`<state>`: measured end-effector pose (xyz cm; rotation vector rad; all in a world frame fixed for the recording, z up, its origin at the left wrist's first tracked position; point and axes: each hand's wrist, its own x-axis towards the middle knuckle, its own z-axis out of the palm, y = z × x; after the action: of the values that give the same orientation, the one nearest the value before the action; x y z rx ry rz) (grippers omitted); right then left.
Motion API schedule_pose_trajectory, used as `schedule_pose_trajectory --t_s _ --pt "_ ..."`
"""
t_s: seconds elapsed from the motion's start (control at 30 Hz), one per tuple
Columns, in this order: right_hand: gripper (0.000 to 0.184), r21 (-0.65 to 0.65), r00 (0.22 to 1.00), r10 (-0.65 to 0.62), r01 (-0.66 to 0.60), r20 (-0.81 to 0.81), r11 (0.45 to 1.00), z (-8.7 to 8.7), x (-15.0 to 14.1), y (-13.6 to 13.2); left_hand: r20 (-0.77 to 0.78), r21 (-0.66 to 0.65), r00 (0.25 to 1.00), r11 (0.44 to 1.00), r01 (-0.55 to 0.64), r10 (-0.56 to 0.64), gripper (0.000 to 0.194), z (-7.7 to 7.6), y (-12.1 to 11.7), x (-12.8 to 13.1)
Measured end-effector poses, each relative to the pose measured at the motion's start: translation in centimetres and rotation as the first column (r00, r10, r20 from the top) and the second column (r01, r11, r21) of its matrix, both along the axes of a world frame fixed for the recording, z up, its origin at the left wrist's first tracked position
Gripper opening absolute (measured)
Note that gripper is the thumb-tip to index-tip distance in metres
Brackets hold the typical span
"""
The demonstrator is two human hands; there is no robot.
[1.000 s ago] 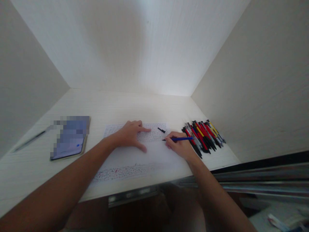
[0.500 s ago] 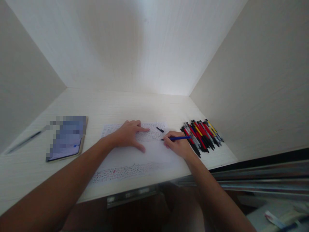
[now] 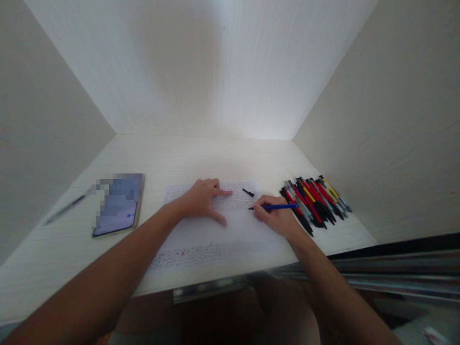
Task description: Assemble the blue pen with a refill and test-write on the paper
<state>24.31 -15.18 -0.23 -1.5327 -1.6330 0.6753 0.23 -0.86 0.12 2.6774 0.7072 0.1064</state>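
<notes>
A blue pen [image 3: 278,206] is pinched in my right hand [image 3: 275,218], its dark tip at the right part of a white sheet of paper [image 3: 201,232]. Rows of small dark writing cover the sheet's upper part, and a band of dark and reddish marks runs along its lower edge. My left hand [image 3: 204,199] lies on the sheet with thumb and index finger spread apart and nothing held. Between the hands, a small black pen cap [image 3: 247,192] rests on the written rows, just above the pen tip.
Many red, black, grey and yellow pens [image 3: 316,201] lie in a pile to the right. On the left are a phone [image 3: 120,206] with a lit, partly blurred screen and a clear pen [image 3: 68,208]. Pale panels enclose the white desk [image 3: 201,155] at the back and sides.
The whole view has shifted, so everything appears farther right. Against the paper, both hands, the blue pen and the cap look almost unmoved.
</notes>
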Motion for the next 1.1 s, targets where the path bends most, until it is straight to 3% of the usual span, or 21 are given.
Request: schedule_pose_trajectory --t_s 0.57,0.77,0.93,1.1 --pt "0.017 0.026 0.999 0.015 -0.016 0.05 1.0 0.2 -0.1 0.0 0.01 -0.02 1.0 1.0 -0.01 0.011 0.097 1.3 -0.7 0.0" --pt "0.019 0.037 0.999 -0.012 0.013 -0.032 0.999 0.2 0.0 -0.1 0.014 0.017 1.0 1.0 0.012 -0.012 0.102 0.3 -0.1 0.0" --pt "0.018 -0.021 0.984 -0.066 0.063 -0.166 0.998 -0.4 0.9 -2.6 0.036 0.034 0.999 0.999 0.029 -0.031 0.1 -0.7 0.5 0.0" --pt "0.015 -0.112 0.995 -0.006 -0.005 -0.095 0.994 0.7 0.6 -6.9 0.042 0.039 0.998 0.999 0.037 -0.038 0.1 -1.2 0.8 0.0"
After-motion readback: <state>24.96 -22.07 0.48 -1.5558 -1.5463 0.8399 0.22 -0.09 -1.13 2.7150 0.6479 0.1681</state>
